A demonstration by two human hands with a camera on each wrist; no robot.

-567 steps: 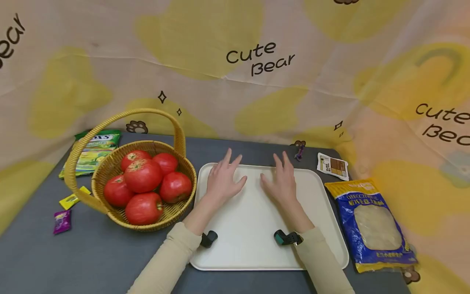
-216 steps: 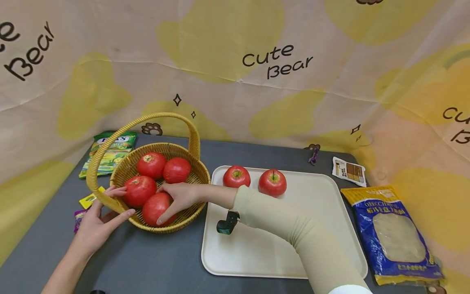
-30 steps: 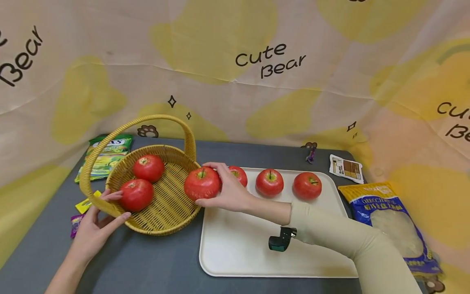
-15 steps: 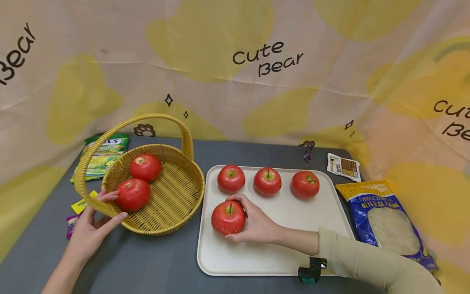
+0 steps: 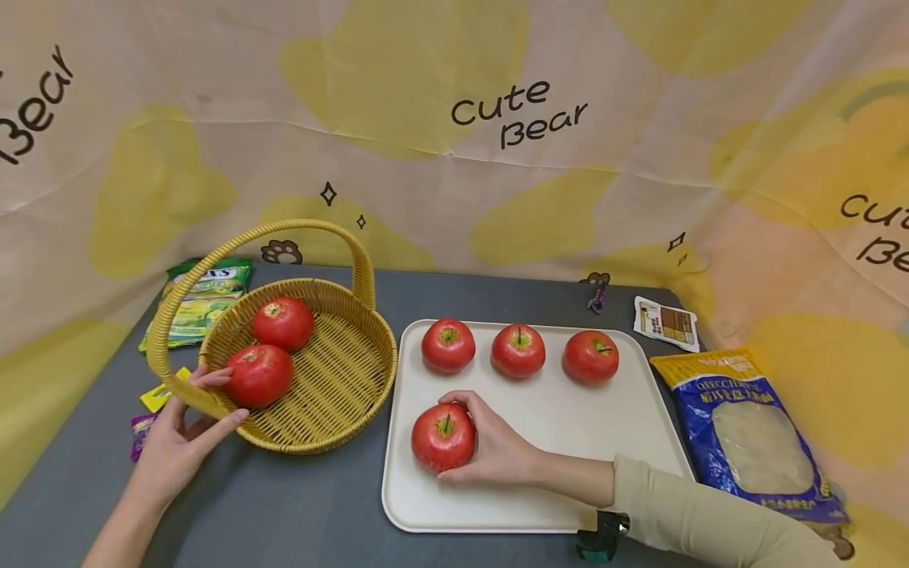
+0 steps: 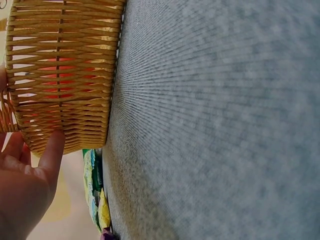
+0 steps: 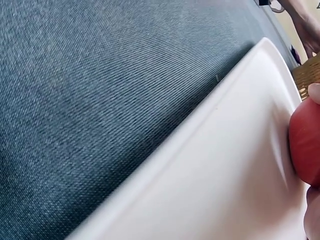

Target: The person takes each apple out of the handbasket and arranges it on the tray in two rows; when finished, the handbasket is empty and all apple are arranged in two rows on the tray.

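My right hand point(image 5: 500, 446) holds a red apple point(image 5: 442, 438) from its right side, thumb in front and fingers behind, at the front left of the white tray point(image 5: 540, 505). In the right wrist view the apple point(image 7: 305, 142) is at or just above the tray surface; contact is hard to tell. Along the tray's back stand three apples, the middle one point(image 5: 518, 351) stem up. My left hand point(image 5: 173, 450) grips the wicker basket point(image 5: 334, 446) by its left rim near the handle's foot. Its thumb point(image 6: 54, 150) presses the outer wall. Two apples point(image 5: 259, 376) lie in the basket's left half.
Behind the basket lies a green snack bag point(image 5: 202, 304); a yellow packet point(image 5: 159, 392) and a purple packet point(image 5: 140, 435) sit left of it. Right of the tray are a blue and yellow pasta bag point(image 5: 756, 442) and a white-brown sachet point(image 5: 666, 323). A small purple wrapper point(image 5: 597, 297) lies behind.
Within the last second my right hand has carried the apple from the basket's right rim to the tray's front left. Since half a second ago it has barely moved. My left hand stays on the basket.
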